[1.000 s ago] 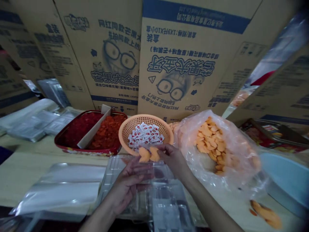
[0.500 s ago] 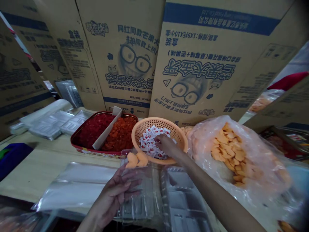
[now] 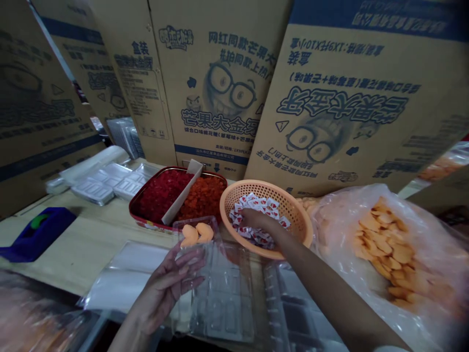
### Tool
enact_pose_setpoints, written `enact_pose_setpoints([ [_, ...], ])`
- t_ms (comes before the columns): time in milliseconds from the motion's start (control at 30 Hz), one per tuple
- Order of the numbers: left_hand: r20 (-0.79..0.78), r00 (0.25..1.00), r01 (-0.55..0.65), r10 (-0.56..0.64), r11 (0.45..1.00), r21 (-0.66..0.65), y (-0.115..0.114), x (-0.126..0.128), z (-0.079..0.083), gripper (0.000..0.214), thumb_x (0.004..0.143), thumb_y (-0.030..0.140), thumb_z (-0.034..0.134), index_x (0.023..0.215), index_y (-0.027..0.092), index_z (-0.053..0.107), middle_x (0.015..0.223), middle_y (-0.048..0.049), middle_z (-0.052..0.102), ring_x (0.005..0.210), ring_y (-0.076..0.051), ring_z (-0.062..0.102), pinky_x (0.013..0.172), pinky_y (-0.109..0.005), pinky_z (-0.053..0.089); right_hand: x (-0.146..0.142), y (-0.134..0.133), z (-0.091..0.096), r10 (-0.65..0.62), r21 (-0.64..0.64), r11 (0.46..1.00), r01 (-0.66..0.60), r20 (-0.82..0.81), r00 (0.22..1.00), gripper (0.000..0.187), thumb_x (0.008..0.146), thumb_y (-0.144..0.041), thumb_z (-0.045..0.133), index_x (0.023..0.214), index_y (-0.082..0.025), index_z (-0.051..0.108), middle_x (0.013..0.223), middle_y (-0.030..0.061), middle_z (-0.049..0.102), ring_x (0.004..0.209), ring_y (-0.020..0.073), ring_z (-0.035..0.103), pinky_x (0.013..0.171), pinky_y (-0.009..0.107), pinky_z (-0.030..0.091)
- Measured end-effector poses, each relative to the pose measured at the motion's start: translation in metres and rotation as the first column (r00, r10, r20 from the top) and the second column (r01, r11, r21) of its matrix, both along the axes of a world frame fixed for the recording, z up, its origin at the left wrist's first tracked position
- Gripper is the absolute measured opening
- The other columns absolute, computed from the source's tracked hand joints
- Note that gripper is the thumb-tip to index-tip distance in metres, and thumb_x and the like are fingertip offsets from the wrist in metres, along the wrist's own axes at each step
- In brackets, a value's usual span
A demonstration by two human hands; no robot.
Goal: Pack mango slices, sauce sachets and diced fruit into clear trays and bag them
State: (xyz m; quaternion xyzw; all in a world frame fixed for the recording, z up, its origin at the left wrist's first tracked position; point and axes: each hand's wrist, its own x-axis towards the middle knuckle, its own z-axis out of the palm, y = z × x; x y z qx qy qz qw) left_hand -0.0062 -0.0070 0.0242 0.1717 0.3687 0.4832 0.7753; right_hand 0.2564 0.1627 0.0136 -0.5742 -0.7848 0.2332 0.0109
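My left hand [image 3: 172, 281] is at the left side of a clear plastic tray [image 3: 230, 313] with moulded compartments, fingers loosely bent around its edge. Two orange tooth-shaped candies [image 3: 197, 234] lie side by side in the tray's far compartment. My right hand [image 3: 252, 219] reaches into a round orange plastic basket [image 3: 302, 222], its fingers curled down among small white sachets with red print [image 3: 258, 203]. Those fingertips are partly hidden, so what they pinch cannot be made out. Another compartmented tray [image 3: 293, 303] lies below my right forearm.
A red tin [image 3: 146, 222] holds red and orange pieces split by a divider. At right sits a plastic bag [image 3: 340, 210] of orange candies. Flat clear bags [image 3: 124, 274], stacked trays [image 3: 98, 183] and a blue tape dispenser [image 3: 40, 234] are at left. Cardboard boxes [image 3: 216, 29] stand behind.
The view has shifted, so the scene sits further right. My right hand has sunk deeper among the sachets, towards the basket's left side. My left hand stays at the tray.
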Motion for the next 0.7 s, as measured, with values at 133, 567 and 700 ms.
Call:
enact_pose_setpoints([
  [133,0.039,0.999,0.036,-0.038,0.998,0.048,0.003,-0.002,-0.001,0.068,0.073,0.005,0.058,0.132,0.028,0.032,0.126,-0.0110,0.053,0.114,-0.029,0.051,0.095,-0.050,0.039,0.003,-0.010,0.027,-0.028,0.077,0.996,0.033,-0.061,0.998,0.010,0.069,-0.012,0.056,0.076,-0.016,0.061,0.071,0.0033,0.063,0.061,0.0136,0.054,0.057,0.022,0.040],
  [567,0.115,0.991,0.046,-0.063,0.989,0.139,0.000,0.004,-0.007,0.072,0.062,-0.008,0.055,0.123,0.029,0.045,0.102,-0.0011,0.064,0.093,-0.020,0.061,0.095,-0.055,0.038,-0.107,-0.100,0.079,0.423,0.037,0.903,-0.427,-0.231,0.876,0.029,0.064,-0.016,0.064,0.091,-0.024,0.062,0.086,-0.0002,0.060,0.079,0.0155,0.052,0.058,0.020,0.035],
  [700,0.107,0.992,0.057,-0.072,0.988,0.144,0.000,0.000,-0.007,0.075,0.063,-0.006,0.057,0.128,0.028,0.041,0.108,-0.0038,0.063,0.102,-0.024,0.059,0.094,-0.054,0.039,-0.090,-0.091,0.077,0.357,0.068,0.932,-0.355,-0.327,0.875,0.018,0.071,-0.022,0.060,0.088,-0.022,0.062,0.084,-0.0005,0.061,0.073,0.0133,0.053,0.058,0.021,0.036],
])
